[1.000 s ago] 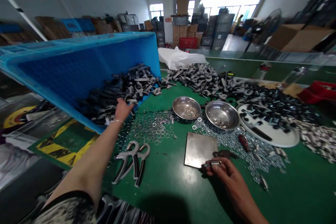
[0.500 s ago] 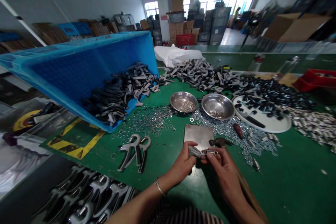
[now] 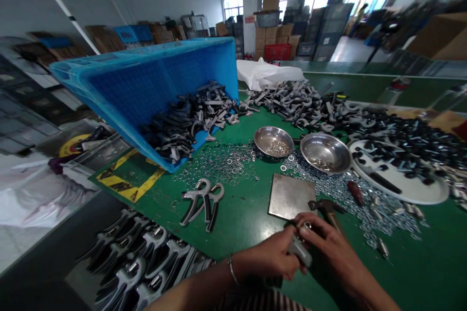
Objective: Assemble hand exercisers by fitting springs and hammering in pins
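My left hand (image 3: 279, 255) is closed around the grey handle (image 3: 301, 252) of a hand grip strengthener, low over the near edge of the table. With its fingers pinched, my right hand (image 3: 328, 243) holds a shiny metal spring (image 3: 307, 226) against that handle's upper end. Fingers hide most of the spring and the joint. Just beyond my hands lies a square steel plate (image 3: 292, 197), with a hammer (image 3: 328, 209) to its right. Two grey-and-black hand grip strengtheners (image 3: 200, 201) lie together to the left.
A tipped blue crate (image 3: 146, 92) spills handles at left. Two steel bowls (image 3: 273, 142) hold small parts; loose washers (image 3: 229, 163) are scattered nearby. A white plate (image 3: 419, 194) carries black-ended bolts. More hand grip strengtheners (image 3: 146, 252) fill a box below the table's left edge.
Both hands have come nearer to me, off the steel plate's near edge. The handle has turned to point down toward me. The view has swung left.
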A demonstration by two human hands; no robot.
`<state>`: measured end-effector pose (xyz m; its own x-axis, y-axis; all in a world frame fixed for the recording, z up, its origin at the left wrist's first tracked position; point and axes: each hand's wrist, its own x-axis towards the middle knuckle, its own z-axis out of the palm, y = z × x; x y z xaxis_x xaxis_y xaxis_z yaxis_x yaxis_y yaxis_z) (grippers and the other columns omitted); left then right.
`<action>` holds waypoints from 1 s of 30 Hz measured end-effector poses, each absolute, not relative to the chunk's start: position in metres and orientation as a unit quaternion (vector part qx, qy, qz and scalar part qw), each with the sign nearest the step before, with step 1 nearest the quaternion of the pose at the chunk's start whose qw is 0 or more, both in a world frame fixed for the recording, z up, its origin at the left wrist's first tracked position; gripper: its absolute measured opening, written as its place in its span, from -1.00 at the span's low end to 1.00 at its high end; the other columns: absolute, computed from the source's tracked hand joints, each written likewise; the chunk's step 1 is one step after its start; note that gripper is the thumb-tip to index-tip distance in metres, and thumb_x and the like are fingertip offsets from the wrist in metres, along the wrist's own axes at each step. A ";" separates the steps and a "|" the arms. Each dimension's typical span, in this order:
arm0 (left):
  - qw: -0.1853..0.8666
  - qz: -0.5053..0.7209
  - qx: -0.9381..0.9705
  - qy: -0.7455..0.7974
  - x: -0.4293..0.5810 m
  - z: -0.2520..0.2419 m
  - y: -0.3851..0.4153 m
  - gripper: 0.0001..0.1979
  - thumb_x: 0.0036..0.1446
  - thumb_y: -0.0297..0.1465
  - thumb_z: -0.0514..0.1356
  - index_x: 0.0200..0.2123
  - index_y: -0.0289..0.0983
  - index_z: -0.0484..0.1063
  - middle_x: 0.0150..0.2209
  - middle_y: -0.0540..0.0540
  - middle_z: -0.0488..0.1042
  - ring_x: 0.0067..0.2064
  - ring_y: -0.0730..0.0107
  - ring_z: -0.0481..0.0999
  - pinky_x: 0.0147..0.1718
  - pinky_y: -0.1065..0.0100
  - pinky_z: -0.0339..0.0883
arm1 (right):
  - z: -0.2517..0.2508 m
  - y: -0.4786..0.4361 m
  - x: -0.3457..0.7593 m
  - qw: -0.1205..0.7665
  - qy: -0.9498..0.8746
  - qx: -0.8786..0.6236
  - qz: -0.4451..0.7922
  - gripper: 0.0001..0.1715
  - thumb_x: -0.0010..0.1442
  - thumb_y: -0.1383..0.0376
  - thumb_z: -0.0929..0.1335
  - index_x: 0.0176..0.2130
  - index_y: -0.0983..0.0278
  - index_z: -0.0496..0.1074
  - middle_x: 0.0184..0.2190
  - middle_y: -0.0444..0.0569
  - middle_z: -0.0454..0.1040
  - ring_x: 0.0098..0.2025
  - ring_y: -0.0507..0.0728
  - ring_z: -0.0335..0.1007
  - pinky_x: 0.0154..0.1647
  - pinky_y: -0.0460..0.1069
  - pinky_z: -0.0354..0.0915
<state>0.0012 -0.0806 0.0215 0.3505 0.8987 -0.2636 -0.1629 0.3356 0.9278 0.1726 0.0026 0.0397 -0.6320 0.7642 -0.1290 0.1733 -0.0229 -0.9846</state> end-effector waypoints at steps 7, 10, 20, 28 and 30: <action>0.725 0.528 0.239 0.372 -0.027 0.029 -0.090 -0.61 0.19 -0.05 0.18 -0.21 -0.28 0.27 -0.43 -0.10 0.53 -0.68 0.60 0.24 -0.71 0.52 0.07 | 0.052 0.046 0.105 0.096 -0.855 -0.236 0.452 -0.63 0.40 0.09 0.20 -0.20 0.21 0.48 -0.32 -0.07 0.54 -0.25 0.13 0.47 -0.17 0.01 0.37; 0.600 0.626 0.194 0.458 -0.044 0.033 -0.087 -0.64 0.21 -0.07 0.19 -0.21 -0.26 0.27 -0.35 -0.08 0.54 -0.60 0.59 0.30 -0.66 0.53 0.16 | 0.042 0.072 0.045 0.122 -0.895 -0.273 0.330 -0.77 0.36 0.24 0.26 -0.22 0.25 0.48 -0.21 0.04 0.53 -0.07 0.20 0.41 0.04 0.10 0.27; 0.280 0.611 0.307 0.674 -0.099 0.032 -0.052 -0.72 0.28 -0.17 0.13 -0.34 -0.25 0.35 -0.40 -0.03 0.52 -0.42 0.44 0.38 -0.35 0.40 0.26 | 0.025 0.102 0.002 0.193 -0.857 -0.337 0.338 -0.92 0.24 0.33 0.33 -0.29 0.27 0.44 -0.18 0.13 0.49 -0.02 0.29 0.36 0.09 0.20 0.23; 0.278 0.578 0.476 0.602 -0.052 0.041 -0.037 -0.76 0.38 -0.24 0.00 -0.15 -0.25 0.38 -0.13 -0.16 0.45 -0.05 0.27 0.42 0.04 0.27 0.24 | 0.033 0.038 0.096 0.262 -0.554 -0.343 0.712 -0.56 0.31 0.00 0.32 -0.08 0.31 0.49 -0.33 -0.01 0.54 -0.36 0.09 0.48 -0.26 0.03 0.44; 0.279 0.554 0.499 0.605 -0.040 0.042 -0.037 -0.76 0.38 -0.25 -0.01 -0.15 -0.25 0.36 -0.12 -0.17 0.42 -0.04 0.26 0.39 0.04 0.26 0.22 | 0.032 0.027 0.105 0.259 -0.412 -0.320 0.813 -0.63 0.20 0.04 0.44 -0.19 0.30 0.52 -0.36 -0.05 0.52 -0.38 0.04 0.44 -0.31 -0.05 0.41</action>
